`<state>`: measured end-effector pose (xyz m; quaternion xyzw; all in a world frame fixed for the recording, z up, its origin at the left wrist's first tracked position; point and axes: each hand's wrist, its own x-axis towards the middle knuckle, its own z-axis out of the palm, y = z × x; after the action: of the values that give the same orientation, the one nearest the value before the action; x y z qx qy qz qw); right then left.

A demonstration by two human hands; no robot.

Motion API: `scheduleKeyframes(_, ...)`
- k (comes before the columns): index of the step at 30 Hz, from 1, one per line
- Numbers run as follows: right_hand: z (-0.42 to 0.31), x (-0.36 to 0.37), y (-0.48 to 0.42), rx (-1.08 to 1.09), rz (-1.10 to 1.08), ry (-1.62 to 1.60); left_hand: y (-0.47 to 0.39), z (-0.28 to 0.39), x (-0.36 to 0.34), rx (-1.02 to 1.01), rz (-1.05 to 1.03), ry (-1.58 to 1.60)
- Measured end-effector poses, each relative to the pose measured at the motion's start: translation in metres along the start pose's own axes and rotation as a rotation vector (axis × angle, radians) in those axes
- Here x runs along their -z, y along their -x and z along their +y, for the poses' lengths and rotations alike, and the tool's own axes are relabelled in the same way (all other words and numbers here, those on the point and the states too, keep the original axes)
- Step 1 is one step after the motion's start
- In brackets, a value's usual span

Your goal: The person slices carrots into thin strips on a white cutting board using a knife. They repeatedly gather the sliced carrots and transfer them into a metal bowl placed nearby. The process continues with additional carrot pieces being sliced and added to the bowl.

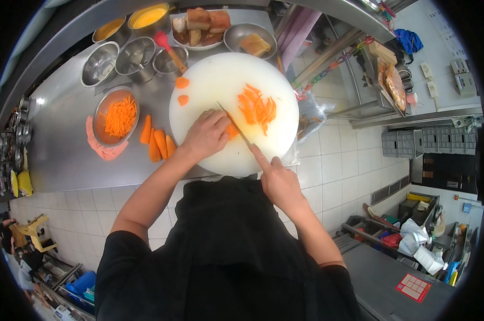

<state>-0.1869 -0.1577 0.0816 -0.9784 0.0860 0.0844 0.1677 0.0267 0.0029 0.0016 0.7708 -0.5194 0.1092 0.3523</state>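
Note:
On a round white cutting board point(226, 72), my left hand point(209, 132) presses with curled fingers on carrot slices point(232, 131). My right hand point(280, 176) grips a kitchen knife point(238, 129), its index finger stretched along the spine; the blade lies beside the left fingertips, at the slices. A loose pile of carrot strips point(258, 109) is on the board's right part. Two carrot end pieces point(182, 83) sit at its left edge. Several peeled carrots point(160, 141) rest left of the board. Farther left, a metal bowl point(97, 130) of carrot shreds point(121, 116) stands on a pink cloth point(105, 149).
Behind the board are metal bowls point(100, 64), pots of yellow liquid point(147, 17), a red spatula point(170, 50), a dish of meat chunks point(201, 28) and a bowl with one meat piece point(255, 44). The steel counter's front edge point(77, 187) is near me. People are at the far left.

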Motion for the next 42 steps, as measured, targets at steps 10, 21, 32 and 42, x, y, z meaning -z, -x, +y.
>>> scheduleKeyframes(10, -0.009, 0.038, 0.012, 0.047, -0.032, 0.097, 0.004, 0.003, 0.001, 0.004, 0.032, -0.052)
scheduleKeyframes(21, -0.004, 0.017, -0.019, 0.007, -0.001, 0.039, 0.005, 0.0, -0.002, -0.006, 0.016, -0.075)
scheduleKeyframes(32, 0.001, 0.0, -0.005, 0.005, 0.003, 0.004, 0.007, -0.001, -0.001, 0.001, 0.0, -0.032)
scheduleKeyframes(42, 0.002, 0.029, -0.005, 0.001, -0.006, 0.075, 0.01, -0.003, 0.005, 0.026, -0.041, -0.047)
